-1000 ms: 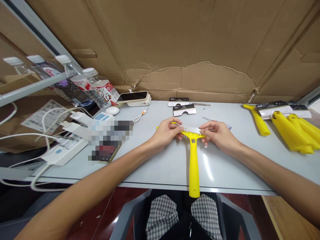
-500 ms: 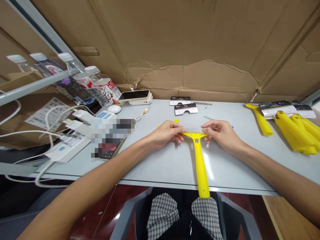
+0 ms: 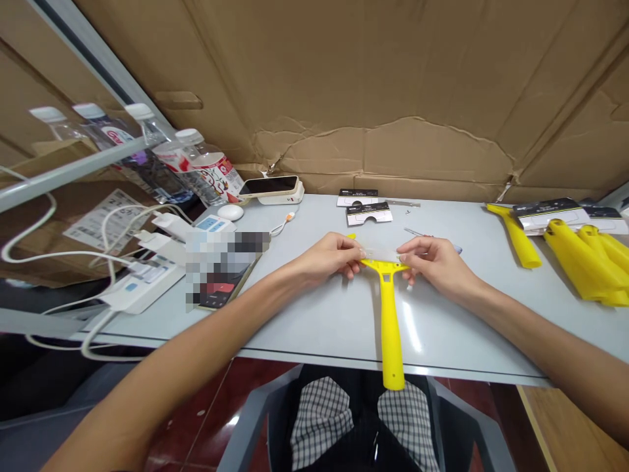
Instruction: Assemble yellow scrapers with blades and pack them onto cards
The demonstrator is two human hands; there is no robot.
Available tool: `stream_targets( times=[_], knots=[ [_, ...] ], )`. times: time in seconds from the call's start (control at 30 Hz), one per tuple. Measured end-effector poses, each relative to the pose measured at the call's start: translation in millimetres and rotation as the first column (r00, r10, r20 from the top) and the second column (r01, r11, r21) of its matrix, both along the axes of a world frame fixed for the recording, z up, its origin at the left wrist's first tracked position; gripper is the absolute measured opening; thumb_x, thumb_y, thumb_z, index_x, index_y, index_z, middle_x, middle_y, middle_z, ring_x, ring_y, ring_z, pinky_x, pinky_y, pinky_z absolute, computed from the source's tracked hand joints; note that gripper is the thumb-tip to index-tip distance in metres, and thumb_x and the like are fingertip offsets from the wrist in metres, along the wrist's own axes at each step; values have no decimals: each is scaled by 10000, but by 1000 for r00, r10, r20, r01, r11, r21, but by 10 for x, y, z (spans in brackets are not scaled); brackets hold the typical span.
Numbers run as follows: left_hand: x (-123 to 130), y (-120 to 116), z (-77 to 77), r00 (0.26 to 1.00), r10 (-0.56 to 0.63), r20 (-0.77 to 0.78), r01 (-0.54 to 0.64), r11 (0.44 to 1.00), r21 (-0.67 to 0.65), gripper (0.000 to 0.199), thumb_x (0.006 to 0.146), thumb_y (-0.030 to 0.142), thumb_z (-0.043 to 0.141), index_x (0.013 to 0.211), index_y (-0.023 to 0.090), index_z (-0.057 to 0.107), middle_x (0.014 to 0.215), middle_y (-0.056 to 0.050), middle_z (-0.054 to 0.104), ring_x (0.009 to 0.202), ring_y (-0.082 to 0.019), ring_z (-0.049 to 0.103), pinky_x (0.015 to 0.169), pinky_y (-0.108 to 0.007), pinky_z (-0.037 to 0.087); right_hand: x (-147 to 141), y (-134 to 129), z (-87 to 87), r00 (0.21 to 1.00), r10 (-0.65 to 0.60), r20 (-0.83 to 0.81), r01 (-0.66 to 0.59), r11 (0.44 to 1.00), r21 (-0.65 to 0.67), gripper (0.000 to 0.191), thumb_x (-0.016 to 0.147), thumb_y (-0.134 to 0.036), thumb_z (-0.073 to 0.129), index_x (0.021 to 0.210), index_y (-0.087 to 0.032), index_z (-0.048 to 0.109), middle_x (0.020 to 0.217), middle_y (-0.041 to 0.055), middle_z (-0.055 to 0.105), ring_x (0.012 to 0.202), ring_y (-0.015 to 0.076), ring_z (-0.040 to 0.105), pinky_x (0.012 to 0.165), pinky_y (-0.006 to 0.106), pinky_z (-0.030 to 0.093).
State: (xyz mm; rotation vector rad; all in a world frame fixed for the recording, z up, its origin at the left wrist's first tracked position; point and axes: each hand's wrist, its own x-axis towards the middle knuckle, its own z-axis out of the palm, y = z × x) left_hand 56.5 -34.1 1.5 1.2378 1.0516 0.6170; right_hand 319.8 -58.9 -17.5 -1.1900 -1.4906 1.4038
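A yellow scraper (image 3: 391, 328) points its handle toward me, the handle's end reaching past the table's front edge. Along its wide head lies a clear strip (image 3: 382, 254). My left hand (image 3: 339, 254) pinches the left end of the head and strip between thumb and fingers. At the right end, my right hand (image 3: 426, 259) has the same pinching hold. A pen-like tool (image 3: 413, 232) lies behind my right fingers, partly hidden. Two black and white cards (image 3: 368, 214) rest farther back beside a thin metal strip (image 3: 403, 203).
More yellow handles (image 3: 584, 265) and packaging cards (image 3: 549, 215) lie at the right. On the left are a phone (image 3: 269, 186), a white mouse (image 3: 230, 212), a power strip (image 3: 142, 285) with cables, and several bottles (image 3: 216, 174). Cardboard (image 3: 393, 85) stands behind the table (image 3: 314, 321).
The scraper's handle end has swung slightly left. Both hands keep their hold on its head. The whole view has shifted a little, with objects at the left appearing farther right.
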Motion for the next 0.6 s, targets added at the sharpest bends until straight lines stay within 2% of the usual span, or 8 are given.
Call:
stream_targets(
  times=[0.17, 0.33, 0.6],
  knots=[
    [-4, 1, -11, 1000, 1, 8, -1, 999, -53, 123, 908, 111, 755, 795, 93, 801, 688, -64, 711, 578, -98, 614, 549, -228, 503, -23, 9, 4, 1000, 2, -18, -2, 999, -38, 276, 813, -359, 881, 980, -193, 736, 679, 29, 730, 574, 160, 672, 594, 331, 593],
    [-30, 24, 5, 997, 14, 75, -5, 992, -125, 98, 884, 121, 778, 802, 83, 815, 708, -83, 736, 605, -107, 639, 558, -228, 524, 19, 44, -27, 1000, -10, -18, 10, 1000, -7, 289, 863, -405, 869, 1016, -190, 751, 705, 36, 743, 578, 167, 680, 620, 348, 601],
    [23, -6, -14, 992, 108, 66, -97, 983, -154, 134, 944, 131, 764, 842, 69, 825, 701, -90, 755, 574, -96, 656, 604, -223, 558, 14, 53, -62, 998, -33, -55, 32, 999, -21, 248, 863, -376, 880, 985, -194, 764, 770, 31, 739, 612, 164, 688, 613, 341, 609]
  ],
)
